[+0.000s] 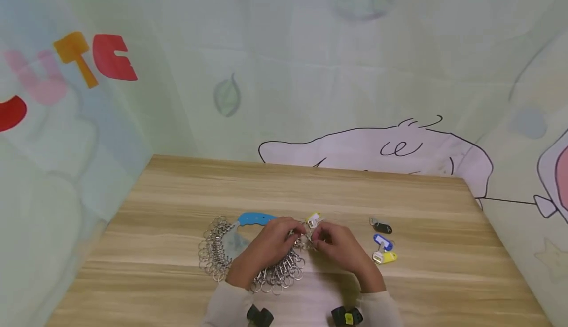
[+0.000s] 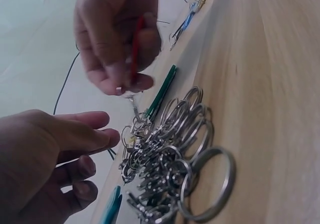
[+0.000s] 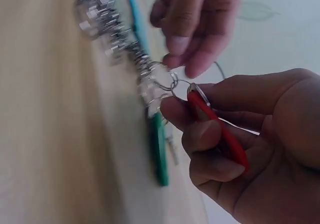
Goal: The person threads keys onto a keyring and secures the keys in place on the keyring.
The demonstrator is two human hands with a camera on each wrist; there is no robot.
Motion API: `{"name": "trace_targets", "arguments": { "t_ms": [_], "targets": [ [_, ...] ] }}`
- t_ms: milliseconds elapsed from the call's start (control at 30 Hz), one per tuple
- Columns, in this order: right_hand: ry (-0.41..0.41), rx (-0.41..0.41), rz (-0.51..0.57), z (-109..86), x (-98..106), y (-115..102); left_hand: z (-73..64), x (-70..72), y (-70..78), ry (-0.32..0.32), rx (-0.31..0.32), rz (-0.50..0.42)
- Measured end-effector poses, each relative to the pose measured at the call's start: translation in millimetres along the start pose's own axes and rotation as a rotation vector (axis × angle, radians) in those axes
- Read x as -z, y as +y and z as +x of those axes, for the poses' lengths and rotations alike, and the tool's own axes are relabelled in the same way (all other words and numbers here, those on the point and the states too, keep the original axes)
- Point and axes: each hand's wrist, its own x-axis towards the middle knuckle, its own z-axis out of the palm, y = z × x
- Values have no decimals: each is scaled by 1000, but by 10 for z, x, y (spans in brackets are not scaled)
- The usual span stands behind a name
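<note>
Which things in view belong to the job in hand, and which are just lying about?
In the job, apparently:
Red tag, held by the right hand
Metal rings, near the left hand
Blue handle, beside the rings
Green tag, by the rings
Yellow-edged tag, near the hands

Lying about, perhaps for later, on the table:
Black tag
Blue tag
Yellow tag

"UTE" [image 1: 73, 48] on printed backdrop [image 1: 284, 80], cut-off red letter [image 1: 11, 114], possibly C

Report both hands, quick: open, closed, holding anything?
Left hand: open, fingers loosely bent beside the metal rings, holding nothing that I can see.
Right hand: closed, holding a red tag.
</note>
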Motion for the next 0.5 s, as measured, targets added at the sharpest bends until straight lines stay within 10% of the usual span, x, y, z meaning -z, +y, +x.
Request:
{"name": "trace_targets", "arguments": {
  "t_ms": [500],
  "targets": [
    [83,168,-303,-112,-139,87,-17,42,59,-9,20,40]
  ]
}}
